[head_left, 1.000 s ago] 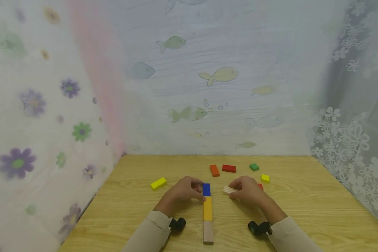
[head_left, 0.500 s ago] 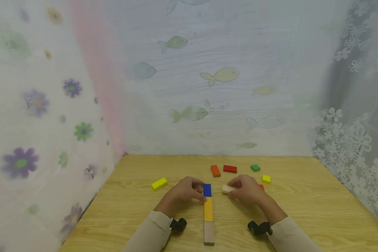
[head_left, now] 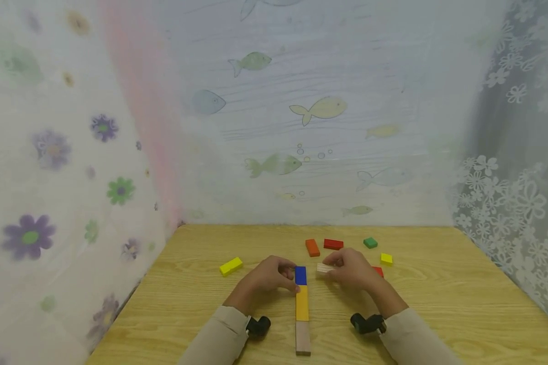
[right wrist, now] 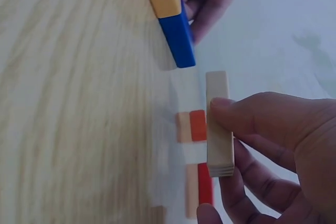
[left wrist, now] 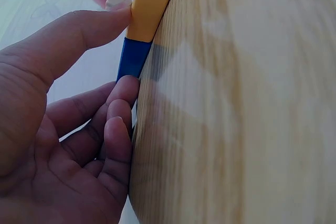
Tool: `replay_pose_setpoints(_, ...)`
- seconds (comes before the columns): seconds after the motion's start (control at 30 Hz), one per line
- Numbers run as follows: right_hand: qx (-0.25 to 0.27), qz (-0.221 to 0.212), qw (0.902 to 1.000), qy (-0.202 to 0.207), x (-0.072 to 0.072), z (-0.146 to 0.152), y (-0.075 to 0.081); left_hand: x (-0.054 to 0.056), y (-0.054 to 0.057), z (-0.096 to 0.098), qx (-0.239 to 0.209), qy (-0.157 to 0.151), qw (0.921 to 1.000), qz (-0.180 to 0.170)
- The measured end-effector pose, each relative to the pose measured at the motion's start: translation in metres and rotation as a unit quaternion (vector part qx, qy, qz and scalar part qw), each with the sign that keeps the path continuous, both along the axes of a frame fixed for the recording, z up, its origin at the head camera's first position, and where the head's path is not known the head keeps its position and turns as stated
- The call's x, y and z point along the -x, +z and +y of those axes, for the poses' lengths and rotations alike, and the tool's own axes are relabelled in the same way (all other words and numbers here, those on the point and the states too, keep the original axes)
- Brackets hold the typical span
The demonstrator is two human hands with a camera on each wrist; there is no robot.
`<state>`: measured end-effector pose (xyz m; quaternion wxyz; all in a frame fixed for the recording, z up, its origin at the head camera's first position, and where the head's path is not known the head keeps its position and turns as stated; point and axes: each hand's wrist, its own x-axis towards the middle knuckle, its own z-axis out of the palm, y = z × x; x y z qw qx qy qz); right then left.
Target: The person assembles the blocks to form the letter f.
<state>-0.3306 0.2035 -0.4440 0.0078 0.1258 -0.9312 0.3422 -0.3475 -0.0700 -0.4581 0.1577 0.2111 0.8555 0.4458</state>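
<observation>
A row of wooden blocks runs away from me: a plain wood block (head_left: 303,338) nearest, an orange-yellow block (head_left: 302,302) in the middle and a blue block (head_left: 300,276) at the far end. Beside its far left side is my left hand (head_left: 269,276); the thumb touches the orange-yellow block near the joint, and the curled fingers (left wrist: 123,90) lie against the blue block's end. My right hand (head_left: 350,271) pinches a pale wood block (right wrist: 219,129) between thumb and fingers. That block is to the right of the blue block, with a gap between them.
Farther back on the wooden table (head_left: 187,299) lie an orange block (head_left: 312,248), a red block (head_left: 333,244), a green block (head_left: 370,243) and a small yellow block (head_left: 386,259). Another red block (head_left: 379,272) is partly hidden behind my right hand. A yellow block (head_left: 231,266) lies at left.
My right hand has moved left and slightly away from me with the pale wood block, closer to the blue block. My left hand and the row have stayed in place.
</observation>
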Motion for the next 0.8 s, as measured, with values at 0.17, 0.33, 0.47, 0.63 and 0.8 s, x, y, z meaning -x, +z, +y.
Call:
replay_pose_setpoints(0.17, 0.015, -0.009, 0.9998, -0.006, 0.003, -0.005, 0.002, -0.002, 0.001, 0.002, 0.002, 0.003, 1.0, -0.002)
replay_pose_setpoints(0.33, 0.026, -0.02, 0.9995, -0.006, 0.007, -0.007, -0.003, -0.002, 0.0, 0.003, 0.003, 0.004, 1.0, -0.003)
replay_pose_setpoints(0.47, 0.03, -0.027, 0.9991, -0.015, 0.006, -0.009, -0.006, -0.002, -0.002, 0.004, 0.003, 0.004, 1.0, -0.004)
replay_pose_setpoints(0.63, 0.04, -0.034, 0.9984, -0.021, 0.003, -0.013, -0.008, -0.003, -0.001, 0.004, 0.005, 0.004, 1.0, -0.001)
replay_pose_setpoints(0.8, 0.049, -0.02, 0.9985, -0.013, -0.001, -0.019, -0.008, -0.005, 0.001, 0.003, -0.002, 0.006, 1.0, -0.004)
